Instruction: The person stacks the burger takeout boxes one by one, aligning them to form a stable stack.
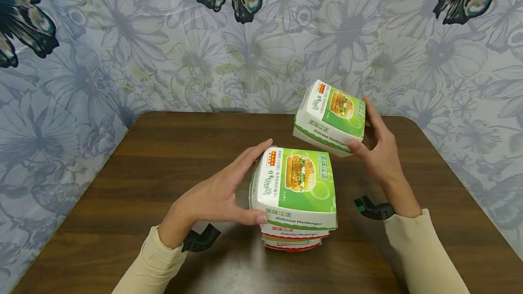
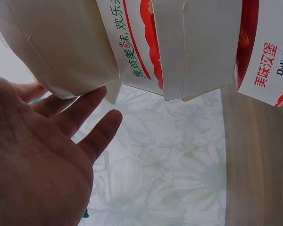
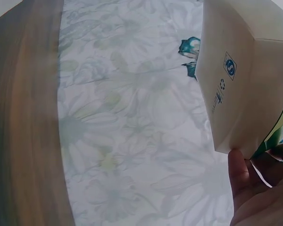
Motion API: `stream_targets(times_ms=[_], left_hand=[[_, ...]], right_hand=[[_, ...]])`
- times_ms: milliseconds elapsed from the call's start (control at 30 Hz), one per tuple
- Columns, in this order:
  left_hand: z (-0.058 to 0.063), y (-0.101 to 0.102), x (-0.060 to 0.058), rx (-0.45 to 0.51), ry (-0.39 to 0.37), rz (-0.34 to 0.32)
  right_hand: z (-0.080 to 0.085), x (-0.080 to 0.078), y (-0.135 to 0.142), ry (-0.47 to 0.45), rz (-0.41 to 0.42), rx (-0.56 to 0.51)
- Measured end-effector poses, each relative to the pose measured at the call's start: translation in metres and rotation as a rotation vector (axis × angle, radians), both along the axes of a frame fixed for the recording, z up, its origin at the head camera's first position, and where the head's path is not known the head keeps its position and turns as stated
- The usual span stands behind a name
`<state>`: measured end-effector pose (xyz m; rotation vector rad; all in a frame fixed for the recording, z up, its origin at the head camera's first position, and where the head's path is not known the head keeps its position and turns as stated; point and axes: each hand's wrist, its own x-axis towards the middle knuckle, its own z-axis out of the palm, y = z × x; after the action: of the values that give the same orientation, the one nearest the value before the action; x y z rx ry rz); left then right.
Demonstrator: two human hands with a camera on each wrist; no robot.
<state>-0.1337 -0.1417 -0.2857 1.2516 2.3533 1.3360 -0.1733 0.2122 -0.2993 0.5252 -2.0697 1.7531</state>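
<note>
My left hand [image 1: 210, 196] spans the left side of the green and white hamburger box [image 1: 306, 183] on top of a stack, thumb at its front edge and fingers toward its back corner. Beneath it sit red-edged hamburger boxes [image 1: 296, 232], mostly hidden from above. In the left wrist view, the fingers [image 2: 82, 113] lie against the top box's plain white lower side. Above the table, right of and behind the stack, my right hand [image 1: 382, 151] grips a second green hamburger box [image 1: 343, 105] by its right end. That box is tilted, its printed white base showing in the right wrist view.
The stack stands on a dark brown wooden table [image 1: 163, 167] with rounded far corners. A pale flowered cloth [image 1: 261, 67] with teal butterflies hangs behind it. Each wrist wears a black device, one of them the left device [image 1: 200, 238].
</note>
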Motion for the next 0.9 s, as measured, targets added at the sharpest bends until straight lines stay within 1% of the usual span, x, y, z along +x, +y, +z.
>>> stream_targets(times_ms=[200, 333, 567, 900], left_hand=[[-0.001, 0.000, 0.001, 0.000, 0.000, -0.005], [-0.001, -0.001, 0.002, -0.005, -0.003, -0.004], [-0.002, -0.001, 0.003, -0.006, -0.002, -0.003], [-0.004, -0.001, 0.006, -0.010, 0.005, -0.003]], right_hand=[[0.006, 0.007, -0.002, 0.023, 0.085, -0.121], [0.009, 0.011, -0.003, 0.031, 0.098, -0.152], [0.012, 0.017, -0.005, 0.061, 0.083, -0.181], [0.016, 0.025, -0.005, 0.101, 0.116, -0.176]])
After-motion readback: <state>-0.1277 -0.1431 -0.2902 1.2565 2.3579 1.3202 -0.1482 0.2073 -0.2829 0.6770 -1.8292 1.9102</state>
